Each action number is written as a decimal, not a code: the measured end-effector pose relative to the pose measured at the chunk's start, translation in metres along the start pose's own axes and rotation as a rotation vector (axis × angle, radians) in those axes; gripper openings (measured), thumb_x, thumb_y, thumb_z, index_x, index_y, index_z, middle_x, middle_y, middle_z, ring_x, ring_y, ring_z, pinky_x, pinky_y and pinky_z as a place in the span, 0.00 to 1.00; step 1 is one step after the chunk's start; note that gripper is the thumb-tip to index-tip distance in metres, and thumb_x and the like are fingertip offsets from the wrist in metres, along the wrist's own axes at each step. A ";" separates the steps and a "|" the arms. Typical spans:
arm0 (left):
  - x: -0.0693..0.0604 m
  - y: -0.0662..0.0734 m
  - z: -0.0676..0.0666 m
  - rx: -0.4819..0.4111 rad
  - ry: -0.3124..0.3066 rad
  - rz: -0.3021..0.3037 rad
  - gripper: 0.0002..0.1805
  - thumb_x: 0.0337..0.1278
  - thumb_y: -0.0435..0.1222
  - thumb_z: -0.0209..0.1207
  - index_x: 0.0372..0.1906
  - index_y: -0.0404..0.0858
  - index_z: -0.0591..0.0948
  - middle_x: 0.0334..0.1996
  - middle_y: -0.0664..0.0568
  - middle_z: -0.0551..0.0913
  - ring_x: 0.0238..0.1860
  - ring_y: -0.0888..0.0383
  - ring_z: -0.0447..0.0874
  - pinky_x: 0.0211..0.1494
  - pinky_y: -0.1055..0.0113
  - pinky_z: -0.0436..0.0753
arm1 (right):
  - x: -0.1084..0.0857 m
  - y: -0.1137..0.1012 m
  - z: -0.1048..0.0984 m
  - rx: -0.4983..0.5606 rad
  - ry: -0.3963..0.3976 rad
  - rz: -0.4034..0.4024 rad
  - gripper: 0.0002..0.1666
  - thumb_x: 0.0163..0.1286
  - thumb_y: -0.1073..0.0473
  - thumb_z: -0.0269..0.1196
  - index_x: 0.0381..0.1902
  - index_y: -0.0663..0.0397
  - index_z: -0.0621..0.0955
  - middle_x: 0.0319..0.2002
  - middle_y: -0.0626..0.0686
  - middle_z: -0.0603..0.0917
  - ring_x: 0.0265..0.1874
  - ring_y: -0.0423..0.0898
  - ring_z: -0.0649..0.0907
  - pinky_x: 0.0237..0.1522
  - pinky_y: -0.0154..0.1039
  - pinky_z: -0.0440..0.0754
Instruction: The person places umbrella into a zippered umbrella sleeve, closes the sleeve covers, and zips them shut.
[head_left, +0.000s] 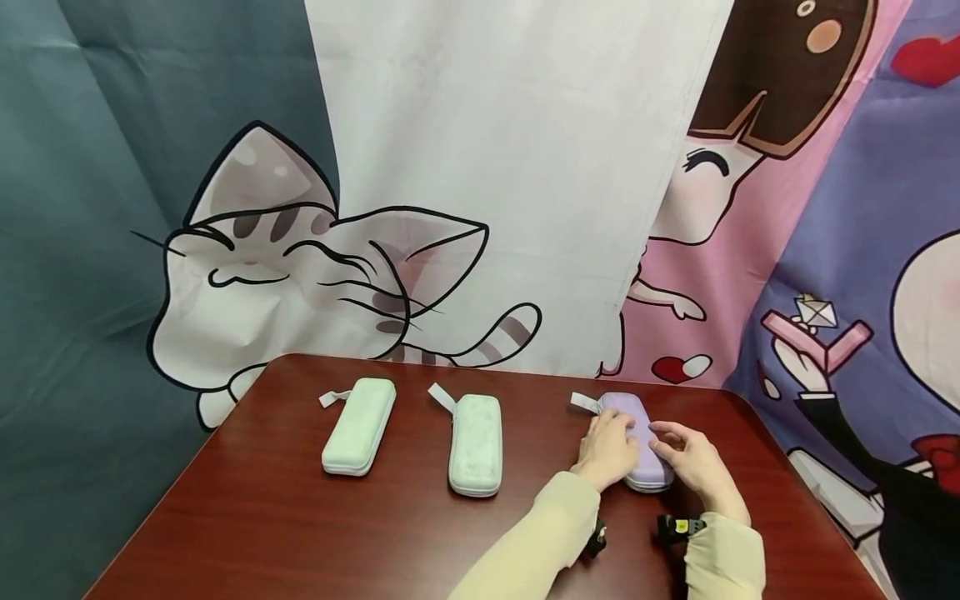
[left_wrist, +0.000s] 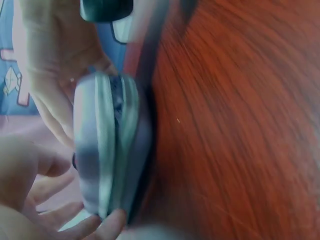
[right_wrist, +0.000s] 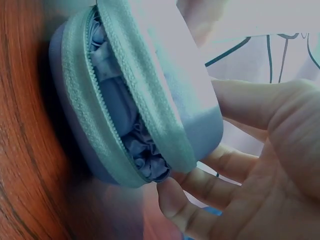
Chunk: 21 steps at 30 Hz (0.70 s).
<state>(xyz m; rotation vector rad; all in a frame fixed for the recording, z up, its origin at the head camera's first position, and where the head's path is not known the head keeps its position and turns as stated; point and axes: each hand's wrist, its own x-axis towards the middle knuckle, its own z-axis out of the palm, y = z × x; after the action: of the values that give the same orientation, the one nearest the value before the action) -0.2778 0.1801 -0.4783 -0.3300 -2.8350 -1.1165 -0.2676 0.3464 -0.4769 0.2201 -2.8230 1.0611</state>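
Note:
A purple zip case point(head_left: 636, 437) lies on the table at the right, its pale tag pointing left. My left hand point(head_left: 609, 450) holds it along its left side, fingers reaching over the top. On the opposite side my right hand point(head_left: 697, 462) grips the edge, thumb and fingers bent around it. The zip point(right_wrist: 117, 95) is undone at the near end in the right wrist view, and bunched purple material point(right_wrist: 145, 155) shows in the gap. In the left wrist view the case's end point(left_wrist: 90, 135) appears blurred, with both hands beside it.
Two mint-green zip cases stand apart on the table, one at the left point(head_left: 360, 425) and one near the middle point(head_left: 476, 446), each with a pale tag. A printed cloth point(head_left: 480, 167) hangs behind the brown table point(head_left: 262, 533).

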 end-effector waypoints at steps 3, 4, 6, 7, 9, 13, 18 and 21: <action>0.005 -0.008 -0.001 -0.088 0.029 -0.076 0.18 0.59 0.37 0.58 0.55 0.50 0.80 0.51 0.58 0.75 0.54 0.59 0.74 0.49 0.57 0.76 | 0.000 -0.003 0.000 -0.024 0.008 0.000 0.20 0.67 0.62 0.65 0.55 0.63 0.80 0.43 0.65 0.84 0.43 0.57 0.82 0.43 0.47 0.77; 0.008 -0.010 -0.001 -0.111 0.035 -0.098 0.20 0.58 0.36 0.59 0.57 0.49 0.79 0.50 0.56 0.75 0.53 0.57 0.74 0.50 0.56 0.76 | 0.000 -0.003 0.000 -0.031 0.014 0.000 0.20 0.67 0.62 0.64 0.55 0.62 0.80 0.44 0.65 0.83 0.43 0.57 0.83 0.43 0.49 0.77; 0.012 -0.016 -0.001 -0.128 0.036 -0.129 0.22 0.56 0.36 0.59 0.58 0.47 0.77 0.49 0.53 0.75 0.52 0.54 0.76 0.50 0.56 0.76 | -0.001 -0.005 0.001 -0.051 0.019 0.004 0.20 0.68 0.61 0.64 0.56 0.62 0.79 0.44 0.66 0.83 0.43 0.58 0.83 0.45 0.52 0.76; 0.015 -0.019 -0.001 -0.122 0.026 -0.138 0.22 0.56 0.36 0.60 0.58 0.45 0.77 0.49 0.52 0.76 0.52 0.53 0.77 0.50 0.56 0.76 | -0.002 -0.005 0.002 -0.067 0.018 0.003 0.20 0.68 0.61 0.64 0.56 0.62 0.79 0.44 0.66 0.83 0.43 0.59 0.83 0.45 0.53 0.76; 0.019 -0.025 -0.002 -0.101 0.006 -0.145 0.20 0.55 0.35 0.61 0.55 0.43 0.78 0.45 0.51 0.79 0.48 0.52 0.79 0.48 0.59 0.77 | -0.002 -0.006 0.002 -0.105 0.010 -0.013 0.20 0.67 0.62 0.64 0.56 0.62 0.79 0.43 0.65 0.83 0.42 0.58 0.82 0.45 0.55 0.76; 0.026 -0.034 -0.002 -0.047 -0.044 -0.145 0.03 0.53 0.34 0.61 0.32 0.40 0.78 0.28 0.52 0.78 0.32 0.55 0.78 0.39 0.63 0.77 | 0.005 -0.009 0.001 -0.217 -0.007 -0.154 0.21 0.63 0.66 0.65 0.55 0.62 0.79 0.31 0.55 0.81 0.32 0.50 0.80 0.38 0.50 0.76; 0.032 -0.038 -0.001 0.018 -0.055 -0.153 0.19 0.53 0.34 0.60 0.15 0.43 0.64 0.18 0.52 0.70 0.23 0.56 0.70 0.31 0.63 0.74 | 0.015 -0.009 -0.008 -0.375 -0.098 -0.437 0.23 0.61 0.71 0.64 0.56 0.60 0.80 0.26 0.45 0.74 0.25 0.41 0.74 0.30 0.41 0.74; 0.032 -0.036 0.001 0.083 -0.032 -0.120 0.18 0.56 0.34 0.58 0.13 0.43 0.68 0.20 0.52 0.78 0.26 0.56 0.78 0.32 0.64 0.77 | 0.017 -0.004 -0.017 -0.451 -0.179 -0.554 0.28 0.58 0.75 0.62 0.57 0.57 0.80 0.31 0.47 0.76 0.29 0.43 0.77 0.33 0.43 0.77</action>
<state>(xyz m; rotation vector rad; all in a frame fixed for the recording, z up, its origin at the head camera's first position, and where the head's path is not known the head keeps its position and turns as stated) -0.3170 0.1604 -0.4984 -0.1763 -2.9540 -1.0172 -0.2829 0.3531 -0.4591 1.0072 -2.7812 0.2951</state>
